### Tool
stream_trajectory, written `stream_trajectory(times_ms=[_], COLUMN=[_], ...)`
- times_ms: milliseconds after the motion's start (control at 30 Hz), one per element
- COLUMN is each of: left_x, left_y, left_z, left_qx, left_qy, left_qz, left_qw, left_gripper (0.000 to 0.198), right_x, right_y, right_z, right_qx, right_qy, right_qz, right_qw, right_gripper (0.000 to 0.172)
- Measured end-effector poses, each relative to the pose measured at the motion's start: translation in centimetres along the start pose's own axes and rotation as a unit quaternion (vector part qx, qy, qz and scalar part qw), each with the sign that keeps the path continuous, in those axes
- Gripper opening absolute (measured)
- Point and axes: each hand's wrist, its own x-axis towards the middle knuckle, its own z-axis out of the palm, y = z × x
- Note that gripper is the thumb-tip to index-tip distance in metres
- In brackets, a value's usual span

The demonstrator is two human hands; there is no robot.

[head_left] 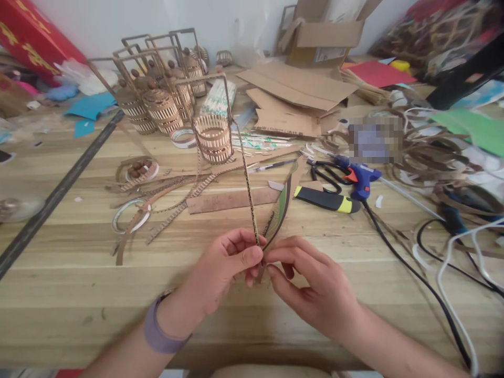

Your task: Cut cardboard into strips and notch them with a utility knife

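Near the table's front edge, my left hand (220, 268) pinches a thin corrugated cardboard strip (248, 184) between thumb and fingers. The strip rises upright and leans left at its top. My right hand (318, 286) is closed beside it, fingertips at the base of a curved, green-faced cardboard strip (281, 205) that peels away to the right. Both strips meet at my fingers; how they join there is hidden. Beyond lies a flat brown cardboard piece (232, 200). Behind that stands a small slatted cardboard lantern (213, 139) with a tall handle frame.
To the right lie a utility knife (326, 199), black scissors (326, 176) and a blue glue gun (362, 178) with its cord. Several finished lanterns (161, 107) stand back left. Tape rolls (132, 215), cardboard sheets (295, 84) and a long dark metal bar (59, 194) lie around.
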Motion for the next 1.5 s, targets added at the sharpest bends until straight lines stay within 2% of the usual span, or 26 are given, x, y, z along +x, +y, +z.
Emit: stream_trajectory(times_ms=[167, 467, 600, 833, 1067, 1200, 1300, 1400, 1500], left_x=[-0.1, 0.0, 0.0, 0.1, 0.2, -0.2, -0.8, -1.2, -1.3], left_y=[-0.3, -0.8, -1.0, -1.1, -1.0, -1.1, -1.1, -1.1, -1.1], left_z=[0.0, 0.2, 0.1, 0.1, 0.1, -0.1, -0.1, -0.2, -0.3], left_qx=[-0.02, -0.011, 0.011, 0.016, 0.021, 0.116, 0.28, 0.43, 0.516], left_qy=[-0.005, 0.015, 0.027, 0.032, 0.01, -0.021, -0.001, 0.021, 0.008], left_qz=[0.008, 0.02, 0.031, 0.028, 0.016, 0.044, 0.119, 0.217, 0.277], left_qw=[1.0, 1.0, 0.999, 0.999, 1.0, 0.992, 0.953, 0.876, 0.81], left_gripper=[0.044, 0.042, 0.039, 0.036, 0.034, 0.028, 0.028, 0.024, 0.021], right_x=[-0.1, -0.3, -0.1, 0.1, 0.3, 0.2, 0.1, 0.0, 0.2], right_y=[-0.1, -0.2, -0.4, -0.3, -0.3, -0.1, 0.1, 0.5, 0.8], right_z=[0.2, 0.2, 0.2, 0.1, 0.2, 0.3, 0.3, 0.2, 0.0], right_qx=[-0.034, -0.034, -0.028, 0.033, 0.009, -0.011, -0.057, -0.081, -0.076], right_qy=[0.015, 0.013, -0.008, -0.035, -0.034, -0.029, 0.005, 0.022, 0.006], right_qz=[-0.023, -0.005, 0.04, 0.136, 0.113, 0.087, 0.047, 0.002, -0.029], right_qw=[0.999, 0.999, 0.999, 0.99, 0.993, 0.996, 0.997, 0.996, 0.997], right_gripper=[0.016, 0.013, 0.011, 0.018, 0.019, 0.019, 0.017, 0.014, 0.014])
